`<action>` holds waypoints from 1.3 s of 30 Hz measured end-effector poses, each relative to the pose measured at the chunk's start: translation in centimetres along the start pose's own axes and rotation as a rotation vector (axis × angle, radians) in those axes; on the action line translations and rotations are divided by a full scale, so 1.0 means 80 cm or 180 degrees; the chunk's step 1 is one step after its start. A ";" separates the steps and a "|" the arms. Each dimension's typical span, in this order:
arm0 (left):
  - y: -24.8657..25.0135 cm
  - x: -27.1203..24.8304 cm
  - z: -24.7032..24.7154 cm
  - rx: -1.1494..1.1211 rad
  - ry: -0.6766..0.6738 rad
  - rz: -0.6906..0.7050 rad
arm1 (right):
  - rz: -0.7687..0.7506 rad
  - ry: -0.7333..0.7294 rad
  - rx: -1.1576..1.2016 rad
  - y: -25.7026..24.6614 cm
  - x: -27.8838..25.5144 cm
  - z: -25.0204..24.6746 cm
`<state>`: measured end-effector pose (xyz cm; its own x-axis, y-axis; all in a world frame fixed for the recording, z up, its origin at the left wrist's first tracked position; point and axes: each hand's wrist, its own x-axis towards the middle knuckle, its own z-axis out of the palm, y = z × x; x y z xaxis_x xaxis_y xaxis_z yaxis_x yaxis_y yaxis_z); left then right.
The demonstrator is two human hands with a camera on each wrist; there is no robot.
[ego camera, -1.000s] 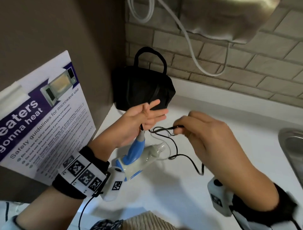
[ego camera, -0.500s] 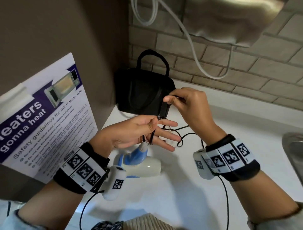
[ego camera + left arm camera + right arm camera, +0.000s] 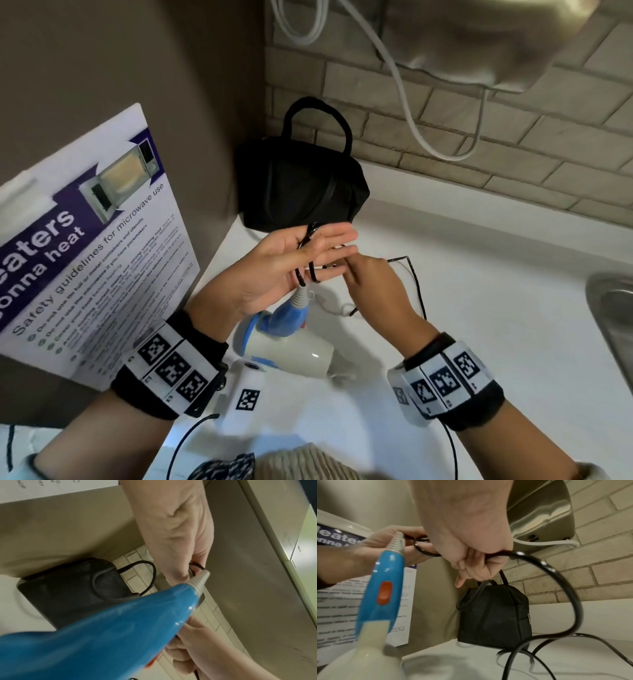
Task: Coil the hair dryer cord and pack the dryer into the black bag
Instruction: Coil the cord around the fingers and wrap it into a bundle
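Poster (image 3: 92, 246) is seen at the far left, propped against the brown wall beside the bench (image 3: 479, 308). The left hand (image 3: 291, 260) is held palm-up above the hair dryer (image 3: 287, 339), fingers (image 3: 337, 236) straight and slightly spread, with loops of black cord (image 3: 310, 253) wound around them. The dryer's blue handle is tilted up toward that hand while its white barrel rests on the bench. Just right of it, the right hand (image 3: 373, 284) is lowered, its fingers (image 3: 471, 566) curled and clamped on the cord, which trails on in loose bends over the bench. Half a second earlier the right hand was raised by the black bag (image 3: 301, 192); it has since been brought down beneath the left fingertips, and another turn lies on the left hand. The bag stands in the back corner against the brick wall. Open white bench is left toward the sink (image 3: 613, 325) edge at the far right.
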<state>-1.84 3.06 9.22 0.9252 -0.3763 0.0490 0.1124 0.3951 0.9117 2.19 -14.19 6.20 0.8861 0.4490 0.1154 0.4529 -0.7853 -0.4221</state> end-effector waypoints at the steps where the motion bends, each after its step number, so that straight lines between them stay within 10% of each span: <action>1: -0.001 0.001 0.001 -0.0023 0.0076 0.0087 | -0.0086 -0.0025 -0.0061 -0.005 -0.005 0.001; 34: -0.013 0.005 -0.009 -0.0225 0.0483 0.0339 | -0.0230 -0.0418 -0.0400 -0.054 -0.056 -0.032; 39: -0.005 0.002 -0.014 -0.0097 0.0230 0.0084 | -0.0569 0.0254 -0.0367 -0.060 -0.055 -0.074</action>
<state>-1.30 3.79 8.41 0.9516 -0.3043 0.0421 0.0977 0.4299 0.8976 -3.32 -14.94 13.03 0.7936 0.5540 0.2518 0.6078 -0.7418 -0.2836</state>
